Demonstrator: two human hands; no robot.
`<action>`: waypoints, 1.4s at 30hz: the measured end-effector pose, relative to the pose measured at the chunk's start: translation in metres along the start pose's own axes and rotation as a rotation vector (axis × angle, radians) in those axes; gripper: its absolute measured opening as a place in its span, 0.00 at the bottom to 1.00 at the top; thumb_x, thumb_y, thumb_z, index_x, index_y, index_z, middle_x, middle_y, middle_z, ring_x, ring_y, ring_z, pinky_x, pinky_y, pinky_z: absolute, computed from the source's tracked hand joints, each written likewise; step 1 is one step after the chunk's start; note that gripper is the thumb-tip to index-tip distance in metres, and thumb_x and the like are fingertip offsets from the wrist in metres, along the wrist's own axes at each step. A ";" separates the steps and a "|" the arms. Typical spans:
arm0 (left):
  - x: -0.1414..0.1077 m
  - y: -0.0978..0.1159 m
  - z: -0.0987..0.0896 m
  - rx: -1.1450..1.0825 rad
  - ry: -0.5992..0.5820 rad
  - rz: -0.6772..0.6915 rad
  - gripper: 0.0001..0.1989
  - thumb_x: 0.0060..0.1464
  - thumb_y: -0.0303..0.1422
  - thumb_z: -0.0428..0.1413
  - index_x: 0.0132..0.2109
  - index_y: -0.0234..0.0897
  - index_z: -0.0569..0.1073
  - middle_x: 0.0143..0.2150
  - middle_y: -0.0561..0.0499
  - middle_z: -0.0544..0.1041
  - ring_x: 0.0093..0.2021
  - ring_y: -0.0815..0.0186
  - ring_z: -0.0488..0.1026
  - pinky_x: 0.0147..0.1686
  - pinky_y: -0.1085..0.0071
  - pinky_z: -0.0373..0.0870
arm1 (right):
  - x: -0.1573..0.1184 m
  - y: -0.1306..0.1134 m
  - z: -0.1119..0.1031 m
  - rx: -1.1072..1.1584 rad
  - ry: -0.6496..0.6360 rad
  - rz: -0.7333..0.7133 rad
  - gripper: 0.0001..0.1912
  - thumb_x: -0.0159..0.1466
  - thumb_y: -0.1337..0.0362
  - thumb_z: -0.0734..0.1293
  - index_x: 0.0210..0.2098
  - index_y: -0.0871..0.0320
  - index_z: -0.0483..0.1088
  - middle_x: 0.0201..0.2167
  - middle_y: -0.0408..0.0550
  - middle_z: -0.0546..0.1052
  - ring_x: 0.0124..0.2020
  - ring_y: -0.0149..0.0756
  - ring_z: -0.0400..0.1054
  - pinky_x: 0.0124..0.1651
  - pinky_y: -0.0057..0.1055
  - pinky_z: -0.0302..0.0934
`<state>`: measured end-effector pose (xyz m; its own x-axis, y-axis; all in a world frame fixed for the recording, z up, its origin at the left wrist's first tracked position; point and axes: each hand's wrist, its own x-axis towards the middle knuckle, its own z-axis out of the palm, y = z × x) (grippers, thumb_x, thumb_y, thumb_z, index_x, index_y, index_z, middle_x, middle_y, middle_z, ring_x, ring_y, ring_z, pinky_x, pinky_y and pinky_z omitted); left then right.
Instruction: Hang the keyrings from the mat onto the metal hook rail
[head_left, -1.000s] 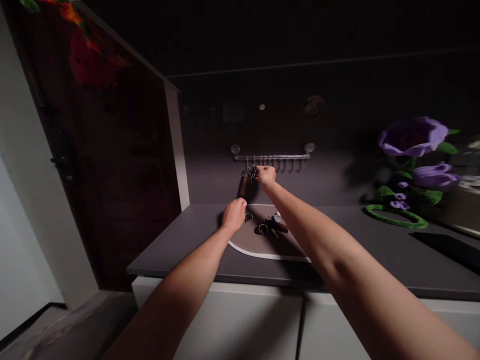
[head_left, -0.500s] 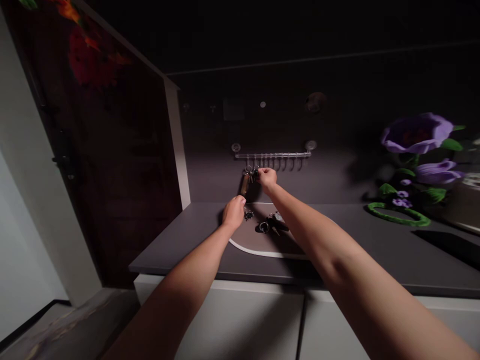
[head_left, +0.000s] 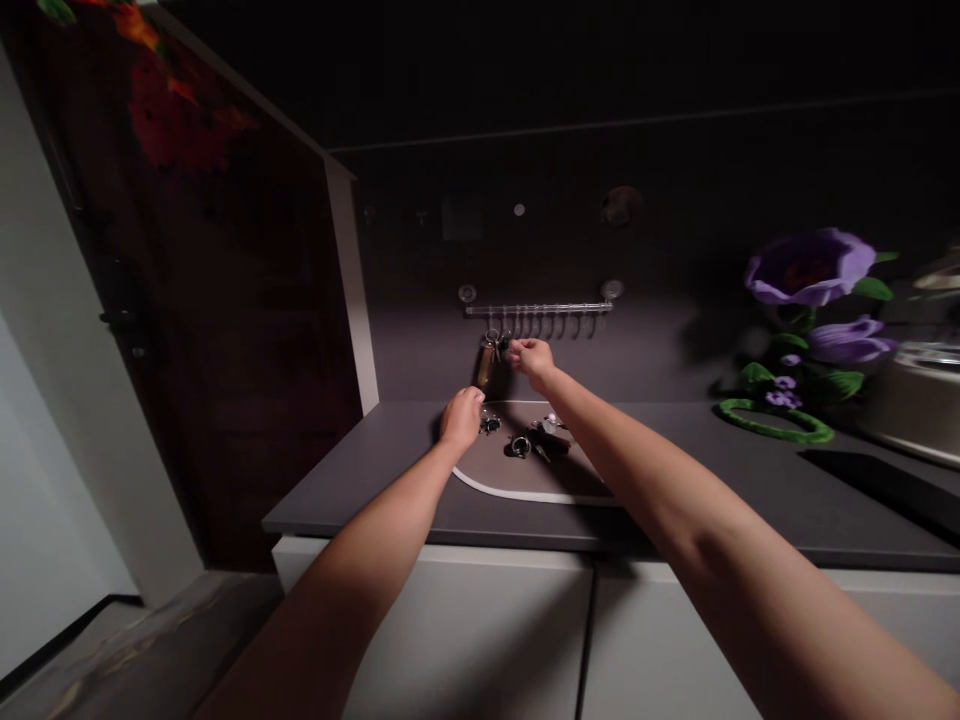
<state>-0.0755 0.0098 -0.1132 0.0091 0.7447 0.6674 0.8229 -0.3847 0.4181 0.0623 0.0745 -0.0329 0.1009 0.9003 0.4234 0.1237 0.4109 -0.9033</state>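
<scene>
A clear rail (head_left: 540, 309) with several small hooks is fixed to the dark wall. From its left end hangs a key ring with a brown fob (head_left: 487, 364), and beside it a second ring with something dark (head_left: 505, 342). My right hand (head_left: 531, 360) is next to that dark item, fingers bent; whether it still touches it is unclear. Just below the brown fob is my left hand (head_left: 463, 415), its fingers closed together, with nothing visible that I can name in it. Several key rings (head_left: 520, 446) lie on the white-edged mat (head_left: 510, 480) between my forearms.
Purple artificial flowers (head_left: 814, 268) with a green ring base (head_left: 776, 421) stand at the right, near a pale rounded object (head_left: 919, 400). A dark door (head_left: 255, 380) is at the left. White cabinets (head_left: 480, 630) are below the counter.
The camera view has shifted slightly, moving the scene left. My right fingers have loosened and sit slightly apart from the dark item on the second ring. My left hand has hardly changed.
</scene>
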 end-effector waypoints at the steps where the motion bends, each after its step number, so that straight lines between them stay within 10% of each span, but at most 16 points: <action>1: 0.000 -0.001 0.000 -0.007 -0.003 -0.005 0.12 0.57 0.30 0.43 0.36 0.36 0.70 0.36 0.47 0.72 0.37 0.67 0.68 0.38 0.72 0.60 | -0.007 -0.003 -0.002 0.065 -0.013 0.053 0.05 0.56 0.65 0.62 0.27 0.62 0.64 0.19 0.41 0.67 0.18 0.21 0.57 0.24 0.20 0.55; 13: 0.000 -0.008 -0.001 -0.043 -0.125 0.035 0.09 0.53 0.29 0.48 0.35 0.37 0.74 0.35 0.48 0.72 0.38 0.66 0.67 0.40 0.72 0.61 | -0.076 0.018 -0.032 -0.154 -0.346 -0.010 0.06 0.51 0.65 0.64 0.26 0.62 0.67 0.21 0.43 0.70 0.23 0.24 0.60 0.29 0.22 0.55; 21: -0.003 -0.011 -0.004 -0.005 -0.302 0.227 0.12 0.51 0.26 0.50 0.42 0.38 0.74 0.40 0.48 0.73 0.43 0.64 0.66 0.45 0.69 0.62 | -0.076 0.033 -0.039 -0.727 -0.455 -0.259 0.06 0.53 0.67 0.64 0.28 0.60 0.72 0.27 0.44 0.75 0.29 0.28 0.64 0.37 0.24 0.55; 42: 0.003 -0.016 -0.009 0.076 -0.362 0.401 0.12 0.51 0.32 0.52 0.41 0.39 0.76 0.38 0.49 0.77 0.41 0.66 0.70 0.45 0.71 0.62 | -0.073 0.030 -0.032 -0.869 -0.540 -0.288 0.08 0.55 0.67 0.64 0.33 0.60 0.74 0.31 0.45 0.77 0.33 0.29 0.67 0.38 0.22 0.55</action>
<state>-0.0940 0.0131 -0.1122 0.5148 0.6929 0.5048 0.7531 -0.6469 0.1199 0.0903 0.0165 -0.0890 -0.4695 0.8176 0.3334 0.7573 0.5670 -0.3241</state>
